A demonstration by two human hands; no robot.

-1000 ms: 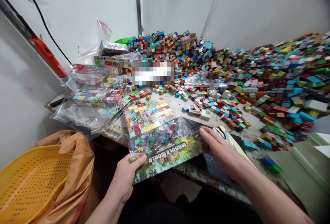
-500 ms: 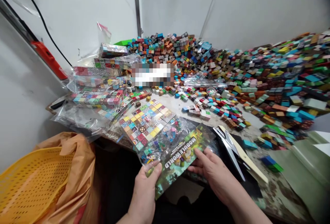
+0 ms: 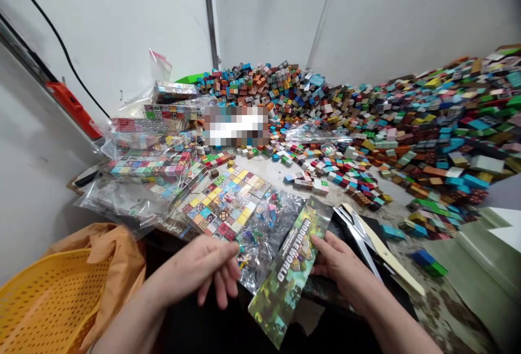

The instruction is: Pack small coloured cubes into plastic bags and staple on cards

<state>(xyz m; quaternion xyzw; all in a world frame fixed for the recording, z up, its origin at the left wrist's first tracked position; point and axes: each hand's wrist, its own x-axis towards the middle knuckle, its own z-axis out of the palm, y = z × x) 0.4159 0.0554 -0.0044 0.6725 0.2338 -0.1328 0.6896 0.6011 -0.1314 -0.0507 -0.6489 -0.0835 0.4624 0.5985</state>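
The clear bag [image 3: 244, 218] of printed cube blocks lies at the near edge of the table [image 3: 272, 166], straight in front of us, with a flat sheet of blocks in its far half and small loose bits in its near half. Our left hand [image 3: 207, 264] pinches the bag's near left corner between thumb and fingers, which keeps the slippery plastic from sliding off the edge. Our right hand [image 3: 340, 267] grips the green header card [image 3: 291, 270] along its right side, fingers closed on it; the card runs slantwise over the bag's mouth, as a card does when it is being lined up with an opening. On it we read "MODULE WORLD" in white block letters; the smaller lines beneath are too fine to make out.

Just right of the card lie scissors [image 3: 356, 223] on a dark mat, close to our right hand. To the left, more filled bags [image 3: 150, 164] sit stacked. Beyond, loose cubes [image 3: 407, 126] heap up against the wall. A yellow basket [image 3: 44, 299] stands low at left.
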